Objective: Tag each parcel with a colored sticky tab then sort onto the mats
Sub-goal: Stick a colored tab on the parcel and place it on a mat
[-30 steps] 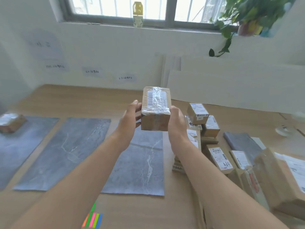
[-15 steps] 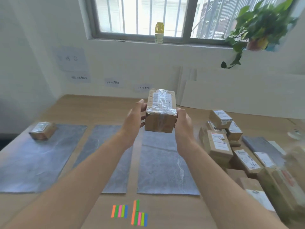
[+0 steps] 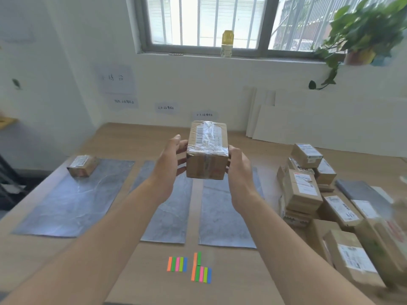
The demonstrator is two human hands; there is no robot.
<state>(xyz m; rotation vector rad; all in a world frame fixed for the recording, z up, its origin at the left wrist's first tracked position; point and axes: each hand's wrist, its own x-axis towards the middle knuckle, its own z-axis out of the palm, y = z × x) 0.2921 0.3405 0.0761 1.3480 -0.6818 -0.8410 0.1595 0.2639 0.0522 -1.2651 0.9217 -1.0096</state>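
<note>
Head camera, nearest first: the bright paper sticky tabs (image 3: 177, 264), orange, green, pink and blue, lie in two clusters on the pale wooden tabletop (image 3: 136, 271) between my forearms. Beyond them the grey marbled mats (image 3: 224, 216) lie side by side. Above the gap between two of them I hold the brown cardboard parcel (image 3: 207, 155) in the air, label up. My left hand (image 3: 167, 170) cups its left face and my right hand (image 3: 240, 172) its right, fingers (image 3: 181, 148) curled against the card. I see no tab on it, so I judge it best set down beside the tabs, freeing one hand to peel one.
</note>
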